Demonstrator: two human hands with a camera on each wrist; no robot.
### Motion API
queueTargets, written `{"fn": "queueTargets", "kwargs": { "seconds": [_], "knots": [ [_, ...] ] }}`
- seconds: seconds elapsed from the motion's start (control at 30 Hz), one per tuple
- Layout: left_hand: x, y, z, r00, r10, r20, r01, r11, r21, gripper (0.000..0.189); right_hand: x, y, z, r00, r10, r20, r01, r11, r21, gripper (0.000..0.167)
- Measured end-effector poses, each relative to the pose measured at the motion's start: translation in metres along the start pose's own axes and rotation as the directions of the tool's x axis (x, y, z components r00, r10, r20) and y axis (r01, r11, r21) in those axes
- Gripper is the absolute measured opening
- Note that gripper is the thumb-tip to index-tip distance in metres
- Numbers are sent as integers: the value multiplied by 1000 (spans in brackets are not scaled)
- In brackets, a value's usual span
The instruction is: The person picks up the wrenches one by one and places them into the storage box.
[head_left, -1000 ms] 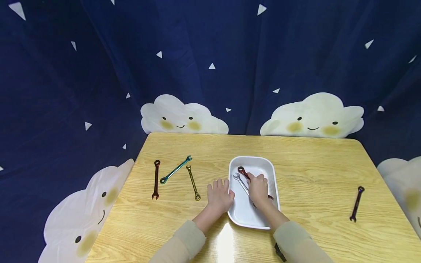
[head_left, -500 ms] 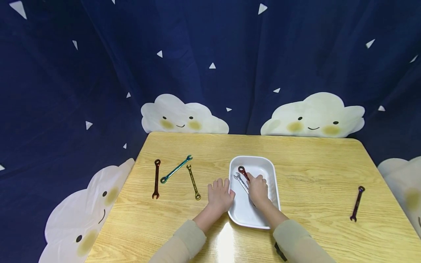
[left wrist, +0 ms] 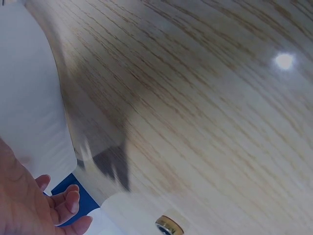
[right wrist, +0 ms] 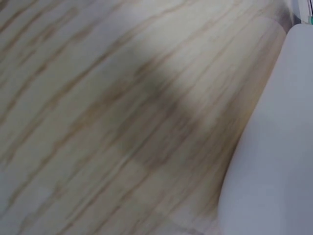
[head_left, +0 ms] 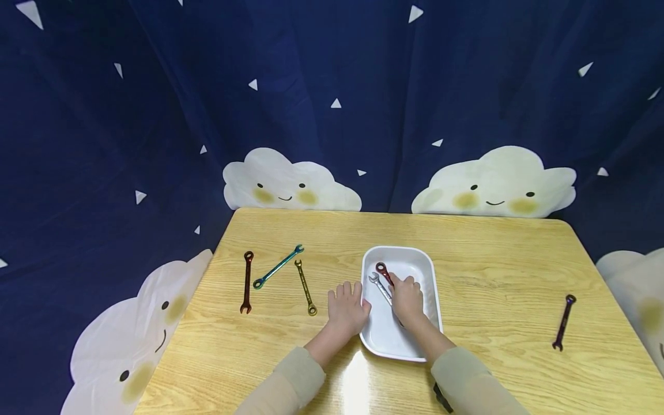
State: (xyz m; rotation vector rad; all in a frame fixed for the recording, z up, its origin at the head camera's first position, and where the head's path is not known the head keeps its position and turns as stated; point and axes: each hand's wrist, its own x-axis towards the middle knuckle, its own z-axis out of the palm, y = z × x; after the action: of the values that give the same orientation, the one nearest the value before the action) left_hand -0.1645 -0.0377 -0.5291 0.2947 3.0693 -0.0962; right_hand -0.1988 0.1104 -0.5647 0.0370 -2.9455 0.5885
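Note:
A white tray (head_left: 394, 351) stands near the middle of the table. Inside it lies a silver wrench (head_left: 383, 291), partly covered by my right hand (head_left: 407, 300). That hand pinches the shaft of a red wrench (head_left: 381, 267), whose ring end shows beyond the fingers; the other end is hidden. My left hand (head_left: 346, 310) is at the tray's left side with loosely extended fingers, its thumb over the rim. In the left wrist view the left fingers (left wrist: 68, 205) are beside the tray wall (left wrist: 34, 88). The right wrist view shows the tray's outer wall (right wrist: 274, 156) but no hand.
Left of the tray lie a dark red wrench (head_left: 247, 282), a blue-green wrench (head_left: 278, 267) and a gold wrench (head_left: 305, 288). A purple wrench (head_left: 564, 323) lies far to the right on the wooden table (head_left: 498, 259). Behind hangs a dark blue curtain (head_left: 311, 52) with clouds.
The lower end of the red wrench, seen right of my right hand a second ago, is now hidden. Both hands and the tray stay almost in place.

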Motion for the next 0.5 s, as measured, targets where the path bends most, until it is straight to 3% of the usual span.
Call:
{"fn": "queueTargets", "kwargs": {
  "seconds": [0.27, 0.5],
  "knots": [
    [0, 0, 0, 1000, -6, 12, 6, 1000, -8, 35, 0, 1, 0, 1000, -18, -8, 18, 999, -28, 34],
    [0, 1, 0, 1000, -7, 3, 7, 1000, -9, 35, 1, 0, -3, 999, 7, 41, -6, 1000, -31, 38]
  ]
}}
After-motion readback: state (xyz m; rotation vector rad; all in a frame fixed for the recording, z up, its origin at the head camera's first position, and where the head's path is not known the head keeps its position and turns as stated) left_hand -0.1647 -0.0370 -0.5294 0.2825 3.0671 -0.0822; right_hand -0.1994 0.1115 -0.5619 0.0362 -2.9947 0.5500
